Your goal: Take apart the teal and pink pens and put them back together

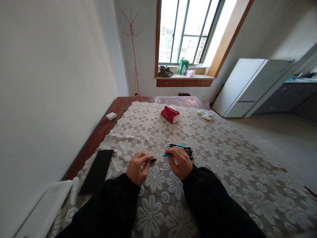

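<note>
Flowered cloth (151, 216) covers most of the reddish table (122, 105), with a red packet (170, 114) at twelve o'clock from the hands and a dark flat device (97, 172) at nine. Pens (189, 150) lie side by side near three o'clock, seemingly grouped for easy reach. Blue barrel (167, 155) and thin pale rod (158, 156) meet between the hands, probably held end to end for alignment. Right hand (181, 163) pinches the barrel, fingertips together; left hand (138, 168) closes thumb and fingers on the rod. Whether it also grips the dark piece (153, 160) beneath, I cannot tell.
</note>
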